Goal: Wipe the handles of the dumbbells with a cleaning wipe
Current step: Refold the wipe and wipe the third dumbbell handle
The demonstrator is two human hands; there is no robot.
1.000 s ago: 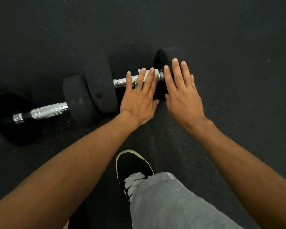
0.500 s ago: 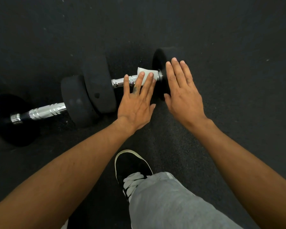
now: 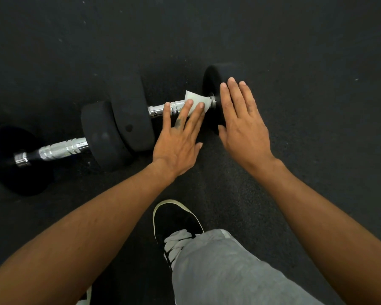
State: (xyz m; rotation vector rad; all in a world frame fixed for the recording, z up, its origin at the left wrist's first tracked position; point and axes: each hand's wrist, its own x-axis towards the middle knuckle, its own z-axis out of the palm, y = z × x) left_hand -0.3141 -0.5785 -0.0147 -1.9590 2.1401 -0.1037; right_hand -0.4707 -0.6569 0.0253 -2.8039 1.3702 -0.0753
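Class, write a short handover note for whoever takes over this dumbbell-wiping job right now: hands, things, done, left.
Left hand: flat, fingers pressing the white cleaning wipe onto the right-side dumbbell's knurled chrome handle.
Right hand: flat, resting on that dumbbell's black round end weight.
Done: this handle's wipe under way.
Left: finish it; the second dumbbell's chrome handle lies bare, untouched now.
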